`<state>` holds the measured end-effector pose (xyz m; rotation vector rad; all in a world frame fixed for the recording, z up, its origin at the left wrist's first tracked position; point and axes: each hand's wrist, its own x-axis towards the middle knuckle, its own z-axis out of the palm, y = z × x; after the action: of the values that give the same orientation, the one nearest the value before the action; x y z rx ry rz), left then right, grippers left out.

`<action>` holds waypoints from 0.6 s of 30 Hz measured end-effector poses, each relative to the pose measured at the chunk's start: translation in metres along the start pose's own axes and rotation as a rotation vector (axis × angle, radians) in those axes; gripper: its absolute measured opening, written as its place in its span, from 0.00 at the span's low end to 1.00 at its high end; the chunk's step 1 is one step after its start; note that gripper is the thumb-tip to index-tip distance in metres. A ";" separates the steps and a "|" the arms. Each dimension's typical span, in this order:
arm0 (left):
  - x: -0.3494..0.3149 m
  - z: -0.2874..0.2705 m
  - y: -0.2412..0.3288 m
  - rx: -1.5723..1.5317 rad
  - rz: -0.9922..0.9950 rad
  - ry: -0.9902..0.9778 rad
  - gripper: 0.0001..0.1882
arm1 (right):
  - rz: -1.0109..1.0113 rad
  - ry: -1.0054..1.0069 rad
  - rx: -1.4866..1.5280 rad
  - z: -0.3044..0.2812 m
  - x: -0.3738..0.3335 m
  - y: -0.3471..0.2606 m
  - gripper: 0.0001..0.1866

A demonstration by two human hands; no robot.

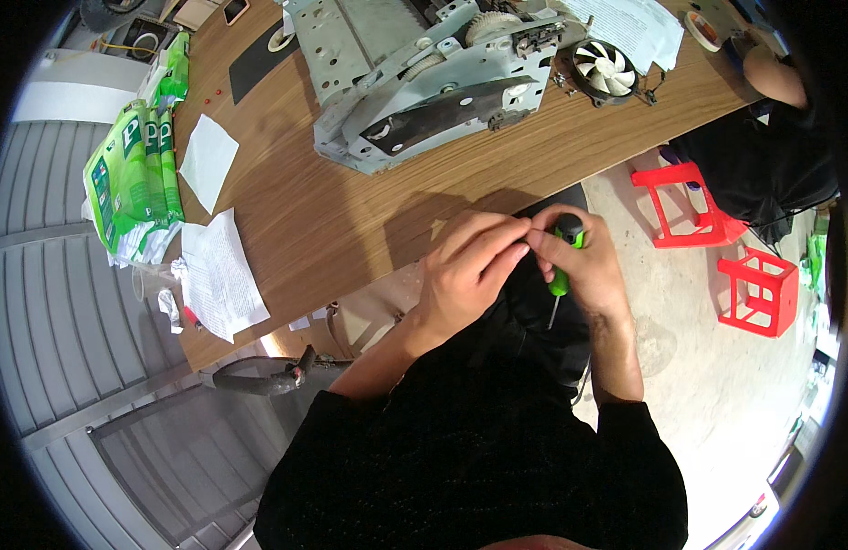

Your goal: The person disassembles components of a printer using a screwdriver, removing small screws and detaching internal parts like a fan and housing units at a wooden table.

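Note:
My right hand (584,261) is wrapped round a green and black screwdriver (559,280), its shaft pointing down toward my lap. The thumb and forefinger of that hand meet the fingertips of my left hand (474,266). Those left fingers are pinched together, and whatever lies between them is too small or hidden to tell. Both hands are in front of the table's near edge, above my lap. Beyond them on the table stands a grey metal machine frame (378,137) with gears and a dark strip along its side.
The wooden table (305,238) carries a fan (605,69) with white blades, papers (224,275), a loose sheet (209,163) and green plastic packs (135,183). Two red stools (759,291) stand on the floor at right. Another person (763,147) sits at the far right.

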<state>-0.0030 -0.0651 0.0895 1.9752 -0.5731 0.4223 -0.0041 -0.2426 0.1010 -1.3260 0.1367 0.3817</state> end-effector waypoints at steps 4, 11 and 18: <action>0.000 0.001 -0.004 -0.014 0.043 0.021 0.12 | 0.075 -0.114 0.403 0.000 0.005 0.020 0.08; -0.006 -0.010 -0.011 0.035 -0.014 0.059 0.10 | 0.120 -0.193 0.459 0.011 0.011 0.026 0.12; 0.002 -0.031 -0.018 0.177 -0.098 0.144 0.07 | 0.068 -0.147 0.354 0.015 0.012 0.032 0.13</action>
<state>0.0073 -0.0313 0.0912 2.1103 -0.3562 0.5651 -0.0060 -0.2202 0.0717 -0.9432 0.1201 0.4866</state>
